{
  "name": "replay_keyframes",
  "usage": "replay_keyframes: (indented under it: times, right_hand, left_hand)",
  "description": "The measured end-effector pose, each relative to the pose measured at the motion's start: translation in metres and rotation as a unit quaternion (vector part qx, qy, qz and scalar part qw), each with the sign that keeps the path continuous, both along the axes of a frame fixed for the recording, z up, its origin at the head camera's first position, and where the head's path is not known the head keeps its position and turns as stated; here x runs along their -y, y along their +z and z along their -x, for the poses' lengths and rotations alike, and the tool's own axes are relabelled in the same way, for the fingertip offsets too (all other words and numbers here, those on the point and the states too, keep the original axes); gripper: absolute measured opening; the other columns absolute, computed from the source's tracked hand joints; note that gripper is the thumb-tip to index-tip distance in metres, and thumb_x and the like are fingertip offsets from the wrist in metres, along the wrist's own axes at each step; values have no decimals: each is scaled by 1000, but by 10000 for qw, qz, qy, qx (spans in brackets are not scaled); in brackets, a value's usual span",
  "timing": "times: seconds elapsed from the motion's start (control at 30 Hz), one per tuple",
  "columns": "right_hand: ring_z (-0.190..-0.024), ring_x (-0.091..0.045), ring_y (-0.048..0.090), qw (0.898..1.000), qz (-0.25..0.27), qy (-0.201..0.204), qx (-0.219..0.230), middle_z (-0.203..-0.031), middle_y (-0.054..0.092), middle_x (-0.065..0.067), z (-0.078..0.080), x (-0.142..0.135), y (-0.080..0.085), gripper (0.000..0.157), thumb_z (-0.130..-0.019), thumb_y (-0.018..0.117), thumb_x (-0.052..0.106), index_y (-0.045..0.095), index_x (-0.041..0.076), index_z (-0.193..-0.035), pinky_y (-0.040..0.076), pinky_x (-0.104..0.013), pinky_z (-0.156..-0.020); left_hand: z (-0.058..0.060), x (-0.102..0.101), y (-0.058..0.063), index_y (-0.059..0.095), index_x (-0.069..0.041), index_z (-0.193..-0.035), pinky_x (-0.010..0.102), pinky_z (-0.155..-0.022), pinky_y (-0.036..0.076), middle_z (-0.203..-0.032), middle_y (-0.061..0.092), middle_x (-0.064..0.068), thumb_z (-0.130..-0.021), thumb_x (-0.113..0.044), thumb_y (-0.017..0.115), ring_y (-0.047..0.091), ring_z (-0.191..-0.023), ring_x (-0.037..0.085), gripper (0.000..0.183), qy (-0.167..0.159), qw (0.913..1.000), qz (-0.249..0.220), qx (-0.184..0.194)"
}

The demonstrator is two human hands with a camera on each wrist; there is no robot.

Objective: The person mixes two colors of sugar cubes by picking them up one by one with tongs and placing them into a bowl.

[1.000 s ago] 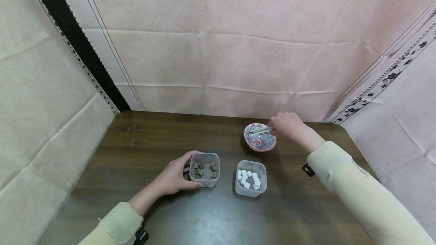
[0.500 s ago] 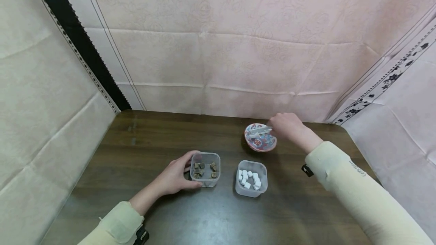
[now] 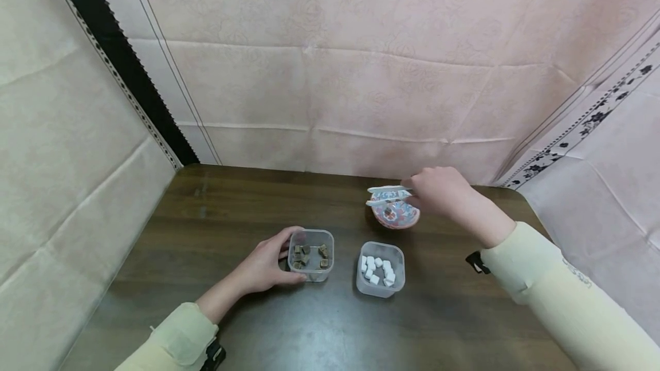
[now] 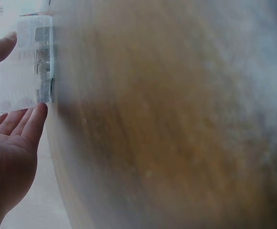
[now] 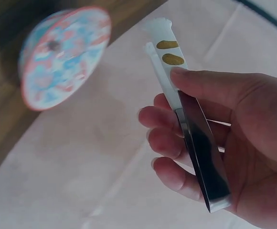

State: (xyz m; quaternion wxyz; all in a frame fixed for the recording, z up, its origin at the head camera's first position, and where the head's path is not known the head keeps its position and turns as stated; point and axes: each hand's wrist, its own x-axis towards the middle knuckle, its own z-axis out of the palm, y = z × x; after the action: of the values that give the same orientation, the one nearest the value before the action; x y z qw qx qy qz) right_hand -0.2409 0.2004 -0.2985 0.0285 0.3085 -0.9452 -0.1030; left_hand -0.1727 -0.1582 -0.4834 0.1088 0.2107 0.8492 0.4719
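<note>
My left hand grips the side of a clear plastic box between thumb and fingers. Small brown cubes lie inside it; in the left wrist view the box stands sideways beside the fingers. My right hand holds a pair of tongs with white tips and a shiny metal handle. Their two arms are spread apart over a patterned bowl, with nothing seen between the tips. The right wrist view shows a small dark spot inside the bowl; what it is, I cannot tell.
A second clear box with several white cubes stands right of the first, in front of the bowl. Everything rests on a dark wooden table. Pale cloth hangs behind and at both sides.
The tongs have lifted from inside the bowl, and their arms have spread apart. My right forearm has shifted slightly right. The left hand and its box stay put.
</note>
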Motion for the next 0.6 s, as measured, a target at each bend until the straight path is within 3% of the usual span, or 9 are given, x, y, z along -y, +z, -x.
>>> replay_keyframes:
  times: [0.17,0.3,0.43,0.6]
  right_hand:
    - [-71,-29,69,9993,-33,343,-142,-84,73,-3,-21,23,5,16,-89,85,20,80,14,-103,57,-50,-56]
    - [-70,-22,66,9979,90,632,72,-86,69,4,-34,38,2,10,-89,83,19,74,18,-94,54,-45,-54]
    - [-80,-19,66,9961,-132,843,245,-85,65,6,-43,55,-2,13,-91,83,24,71,19,-90,57,-42,-64]
    - [-82,-20,69,9928,-485,933,567,-86,70,3,-47,77,-5,16,-94,83,29,75,16,-97,60,-41,-70]
  left_hand:
    - [0,-1,0,44,-13,-157,50,-110,52,-150,56,13,-84,-23,95,58,-139,37,89,-2,10000,-14,14]
    - [0,-1,-1,45,-13,-156,49,-110,52,-149,56,13,-84,-23,95,59,-138,36,89,-15,10000,-37,0]
    - [0,-1,0,46,-13,-156,48,-111,52,-149,57,12,-83,-22,95,59,-138,35,88,-16,10000,-51,-23]
    - [0,-1,2,46,-12,-155,48,-111,51,-150,57,13,-83,-19,95,58,-138,34,87,-37,9999,-48,-97]
